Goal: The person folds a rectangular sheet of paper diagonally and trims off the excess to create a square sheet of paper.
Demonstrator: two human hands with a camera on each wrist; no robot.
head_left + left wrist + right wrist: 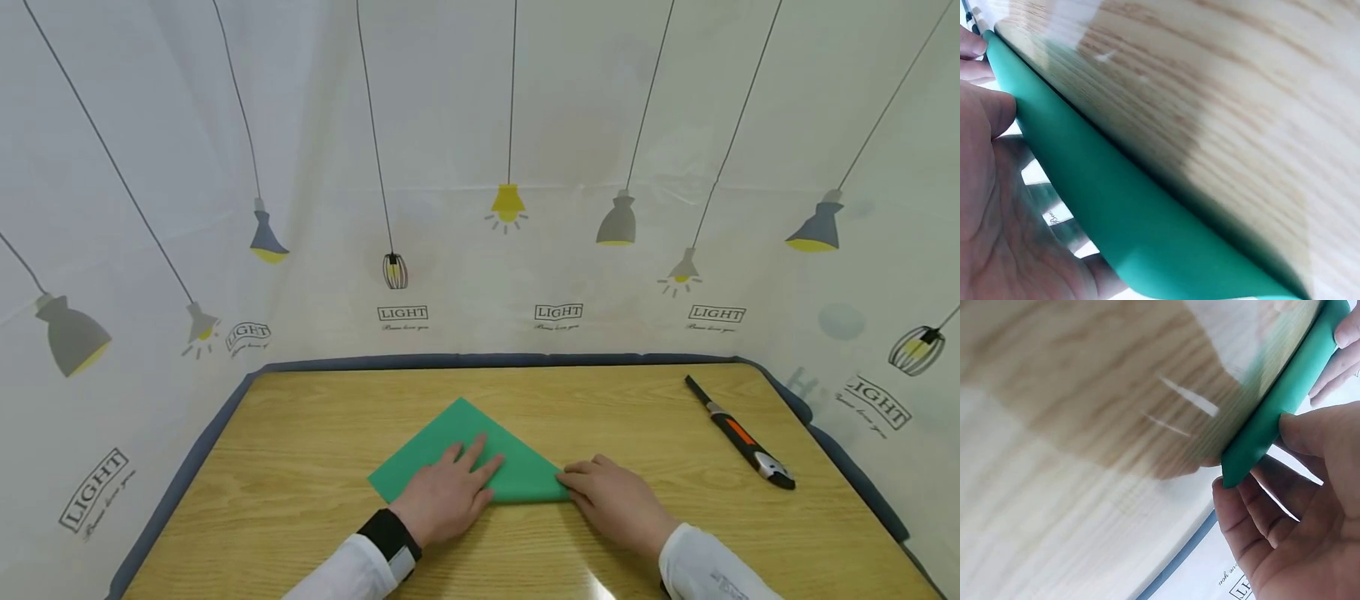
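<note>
A sheet of green paper lies folded on the wooden table, with a rounded fold along its near side. My left hand rests on top of it with fingers spread; the left wrist view shows its thumb at the raised near edge. At the right-hand corner, my right hand pinches the paper. In the right wrist view its thumb touches the folded edge while a fingertip meets the pointed corner of the paper.
A black and orange folding saw or knife-like tool lies at the right of the table. A white sheet printed with lamps surrounds the table, with a dark blue border along its edges.
</note>
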